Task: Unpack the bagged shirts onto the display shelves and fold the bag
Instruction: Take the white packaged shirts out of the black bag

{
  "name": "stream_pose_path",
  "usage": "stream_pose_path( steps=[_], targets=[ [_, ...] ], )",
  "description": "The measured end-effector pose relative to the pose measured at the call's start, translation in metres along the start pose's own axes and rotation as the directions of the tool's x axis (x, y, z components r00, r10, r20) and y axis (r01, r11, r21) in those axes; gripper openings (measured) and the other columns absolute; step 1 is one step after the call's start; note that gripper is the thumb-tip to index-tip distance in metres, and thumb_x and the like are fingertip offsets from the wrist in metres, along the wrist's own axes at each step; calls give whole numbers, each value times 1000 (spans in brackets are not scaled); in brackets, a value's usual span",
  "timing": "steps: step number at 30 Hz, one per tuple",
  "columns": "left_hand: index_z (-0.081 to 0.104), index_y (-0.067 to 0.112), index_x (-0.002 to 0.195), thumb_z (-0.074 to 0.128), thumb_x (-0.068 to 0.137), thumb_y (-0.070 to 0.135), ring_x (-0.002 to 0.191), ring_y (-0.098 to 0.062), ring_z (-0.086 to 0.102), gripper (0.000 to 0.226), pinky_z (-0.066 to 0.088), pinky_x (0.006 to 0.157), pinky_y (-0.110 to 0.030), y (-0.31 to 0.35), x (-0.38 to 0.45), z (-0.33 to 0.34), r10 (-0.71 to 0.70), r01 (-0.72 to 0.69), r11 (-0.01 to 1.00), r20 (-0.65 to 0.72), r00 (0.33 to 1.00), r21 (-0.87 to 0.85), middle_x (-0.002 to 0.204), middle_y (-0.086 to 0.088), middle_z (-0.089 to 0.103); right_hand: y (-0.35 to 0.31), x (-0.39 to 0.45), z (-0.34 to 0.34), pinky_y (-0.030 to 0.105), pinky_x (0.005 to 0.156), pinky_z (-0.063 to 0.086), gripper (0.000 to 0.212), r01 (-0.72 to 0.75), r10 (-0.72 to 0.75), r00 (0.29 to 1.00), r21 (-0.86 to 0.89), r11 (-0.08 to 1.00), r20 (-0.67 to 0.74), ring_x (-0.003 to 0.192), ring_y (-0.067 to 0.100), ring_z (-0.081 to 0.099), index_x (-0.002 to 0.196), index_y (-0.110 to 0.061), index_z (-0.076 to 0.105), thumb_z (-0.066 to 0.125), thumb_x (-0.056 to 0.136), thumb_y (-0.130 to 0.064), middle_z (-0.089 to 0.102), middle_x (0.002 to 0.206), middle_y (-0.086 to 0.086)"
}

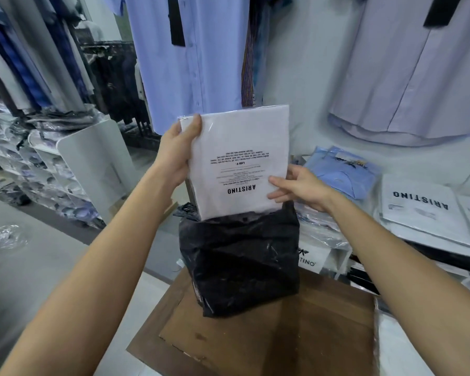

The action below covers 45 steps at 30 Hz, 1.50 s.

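Note:
A black plastic bag [239, 264] stands upright on a brown wooden table [323, 329] in the middle of the view. A white packaged shirt [236, 158] with upside-down ARISTINO lettering sticks most of the way out of the bag's mouth. My left hand [178, 153] grips the package's upper left edge, thumb on its front. My right hand [300, 187] holds its lower right edge, fingertips on the front, just above the bag's rim. Whatever else is in the bag is hidden.
To the right, a display shelf [418, 240] carries a flat white ARISTINO package [421, 210] and a packed blue shirt [345, 172]. Blue and white shirts hang on the wall behind. At the left stand a white shelf unit [92, 161] of packed shirts and a clothes rack.

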State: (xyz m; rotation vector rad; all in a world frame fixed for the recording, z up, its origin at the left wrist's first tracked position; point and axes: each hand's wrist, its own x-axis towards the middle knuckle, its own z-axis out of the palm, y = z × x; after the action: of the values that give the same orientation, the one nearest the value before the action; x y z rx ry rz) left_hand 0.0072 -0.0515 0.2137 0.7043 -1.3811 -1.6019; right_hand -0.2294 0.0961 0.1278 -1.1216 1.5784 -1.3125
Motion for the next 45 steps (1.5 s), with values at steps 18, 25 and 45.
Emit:
stream_pose_path(
  steps=[18,25,45],
  targets=[
    [59,15,132,53,97,57,88,-27,71,56,59,80,-42,-65,-16,14,-425,464,883,307,852,-65,116,-13,70,-49,-53,-66,27,63,51,49,206,-244,900,-139,969,-362,78,14,62,92,-27,58,77,70,13,64,103,-1],
    [59,14,132,61,98,1,118,-35,67,37,53,101,-57,-76,-28,63,-285,226,954,357,890,199,126,-11,72,-43,-67,-70,49,83,62,62,231,-288,848,-179,956,-444,104,25,71,109,-48,62,81,67,-7,57,134,4],
    [62,12,124,54,97,5,97,-30,73,30,59,73,-38,-165,-82,183,-417,275,893,425,803,356,110,-11,75,56,-150,-132,7,73,40,56,-105,-33,752,-168,980,-659,112,10,49,133,-23,48,71,84,-8,47,133,-2]
  ],
)
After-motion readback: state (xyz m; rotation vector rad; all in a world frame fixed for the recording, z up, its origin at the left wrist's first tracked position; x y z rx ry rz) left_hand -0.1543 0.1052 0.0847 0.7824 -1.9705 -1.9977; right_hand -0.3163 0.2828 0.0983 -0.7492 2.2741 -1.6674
